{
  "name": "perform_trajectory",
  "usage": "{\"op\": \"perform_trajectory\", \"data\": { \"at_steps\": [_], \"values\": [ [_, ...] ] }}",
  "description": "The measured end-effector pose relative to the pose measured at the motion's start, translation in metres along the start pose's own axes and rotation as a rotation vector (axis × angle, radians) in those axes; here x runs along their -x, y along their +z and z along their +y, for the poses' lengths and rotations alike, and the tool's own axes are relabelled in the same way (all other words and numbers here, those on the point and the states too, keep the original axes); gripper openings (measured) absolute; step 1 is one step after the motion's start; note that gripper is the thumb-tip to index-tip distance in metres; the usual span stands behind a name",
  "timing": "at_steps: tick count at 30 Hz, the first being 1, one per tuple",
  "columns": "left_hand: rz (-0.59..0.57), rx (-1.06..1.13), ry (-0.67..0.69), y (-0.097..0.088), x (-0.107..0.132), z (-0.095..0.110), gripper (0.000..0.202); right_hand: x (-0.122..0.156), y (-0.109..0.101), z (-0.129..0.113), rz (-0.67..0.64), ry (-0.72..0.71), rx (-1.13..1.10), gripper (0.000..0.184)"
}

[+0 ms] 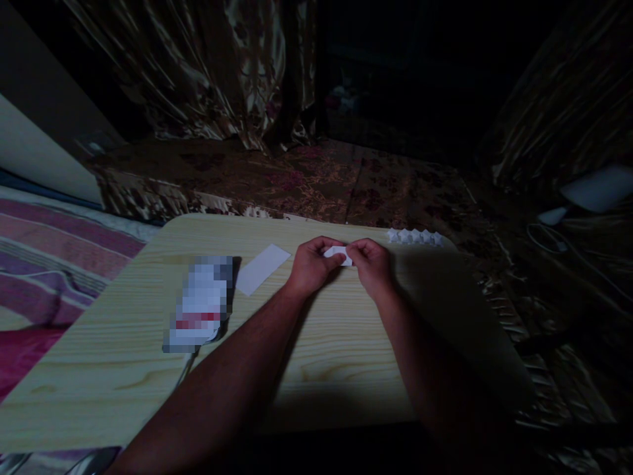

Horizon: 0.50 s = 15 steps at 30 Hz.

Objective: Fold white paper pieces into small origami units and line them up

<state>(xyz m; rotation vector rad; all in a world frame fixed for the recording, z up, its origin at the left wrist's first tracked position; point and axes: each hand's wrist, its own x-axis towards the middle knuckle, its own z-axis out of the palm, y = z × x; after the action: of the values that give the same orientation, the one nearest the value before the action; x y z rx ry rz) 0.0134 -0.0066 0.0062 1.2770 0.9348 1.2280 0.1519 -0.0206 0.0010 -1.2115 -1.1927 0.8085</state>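
Observation:
Between my two hands, just over the wooden table (pixel 341 343), is a small folded piece of white paper (pixel 338 251). My left hand (pixel 313 265) pinches its left part, the thumb lying across the front. At the right end, my right hand (pixel 370 262) grips it between thumb and fingers. Part of the paper is hidden by the fingers. Left of my left hand lies a flat stack or sheet of white paper (pixel 263 269). Several small white folded paper stars (pixel 415 237) stand in a row at the far right edge.
A phone (pixel 204 297) with a blurred-out screen lies on the left of the table, a cable (pixel 186 369) running from its lower end. A striped bed cover (pixel 54 257) is at the left. Patterned curtains (pixel 237 66) hang behind, and a pale lamp (pixel 598 189) stands at right.

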Motion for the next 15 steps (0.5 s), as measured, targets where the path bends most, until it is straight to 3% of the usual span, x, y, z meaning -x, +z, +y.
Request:
{"op": "perform_trajectory", "data": {
  "at_steps": [6, 9, 15],
  "values": [
    [0.01, -0.023, -0.005, -0.0005, -0.0009, -0.004, 0.03, 0.0001, -0.0015, 0.001, -0.023, -0.067, 0.055, 0.017],
    [-0.037, -0.125, 0.049, -0.001, -0.0002, -0.0036, 0.02, 0.0005, -0.0033, -0.0004, -0.03, -0.091, 0.133, 0.015],
    [-0.08, -0.291, 0.116, -0.0041, -0.0001, -0.0044, 0.024, 0.0009, -0.0061, -0.0028, -0.063, -0.119, 0.167, 0.015]
  ]
}}
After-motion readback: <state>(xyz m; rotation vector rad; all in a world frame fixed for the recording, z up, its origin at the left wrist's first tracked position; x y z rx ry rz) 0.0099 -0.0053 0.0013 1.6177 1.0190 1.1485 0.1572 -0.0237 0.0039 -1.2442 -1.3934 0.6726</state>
